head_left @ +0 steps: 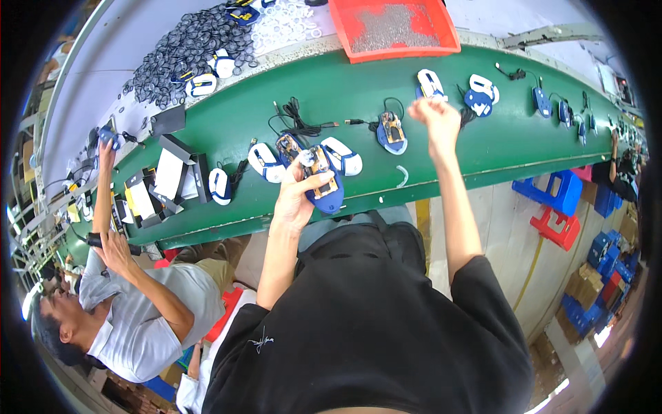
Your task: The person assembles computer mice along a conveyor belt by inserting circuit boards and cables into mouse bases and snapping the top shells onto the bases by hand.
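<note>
My left hand [298, 194] grips a blue computer mouse base [324, 188] with its circuit board bared, held just over the near edge of the green belt [483, 148]. My right hand [436, 117] is raised over the belt with the fingertips pinched together near a white and blue mouse [429, 83]; whether something small is between them is too small to tell. Another open mouse base [391, 132] with a cable lies on the belt left of that hand. White mouse shells [343, 156] lie beside my left hand.
A red tray [393, 27] of small metal parts stands past the belt. A heap of dark rings [183, 52] lies at the far left. A person in a grey shirt [141, 310] works at my left beside dark boxes [172, 176]. Blue and red stools [562, 207] stand at the right.
</note>
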{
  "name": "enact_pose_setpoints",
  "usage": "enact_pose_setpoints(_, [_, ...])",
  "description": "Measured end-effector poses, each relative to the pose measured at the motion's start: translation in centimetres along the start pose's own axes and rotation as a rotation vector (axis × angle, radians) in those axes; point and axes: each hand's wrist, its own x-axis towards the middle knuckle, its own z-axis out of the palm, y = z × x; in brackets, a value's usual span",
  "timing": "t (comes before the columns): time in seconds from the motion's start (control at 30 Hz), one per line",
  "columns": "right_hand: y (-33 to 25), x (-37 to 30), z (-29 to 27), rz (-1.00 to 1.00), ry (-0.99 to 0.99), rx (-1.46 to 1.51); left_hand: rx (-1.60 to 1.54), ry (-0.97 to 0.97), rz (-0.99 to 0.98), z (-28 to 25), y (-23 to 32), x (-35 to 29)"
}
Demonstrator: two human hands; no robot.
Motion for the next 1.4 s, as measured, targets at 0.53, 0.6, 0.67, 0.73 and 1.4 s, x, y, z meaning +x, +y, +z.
enact_pose_setpoints(0.53, [-3.7, 8.4, 3.7, -0.729, -0.105, -0.813, -0.099, 0.076, 0.07, 0.0, -2.2, -0.1])
enact_pose_setpoints(0.6, [-1.2, 5.0, 0.1, -0.721, 0.073, -0.735, -0.136, 0.049, 0.064, -0.3, -2.7, 0.2])
enact_pose_setpoints(0.67, [1.5, 4.8, -6.1, -0.492, 0.207, -0.926, -0.129, 0.016, 0.025, -0.7, -2.9, 0.6])
enact_pose_setpoints(0.73, [0.8, 5.1, -11.1, -0.416, 0.266, -1.006, -0.073, 0.051, 0.013, -0.5, -2.7, 0.4])
enact_pose_setpoints(1.4, [0.9, 16.4, -23.4, -0.27, -0.252, -1.065, -0.118, 0.301, 0.165, 6.6, -4.7, 3.8])
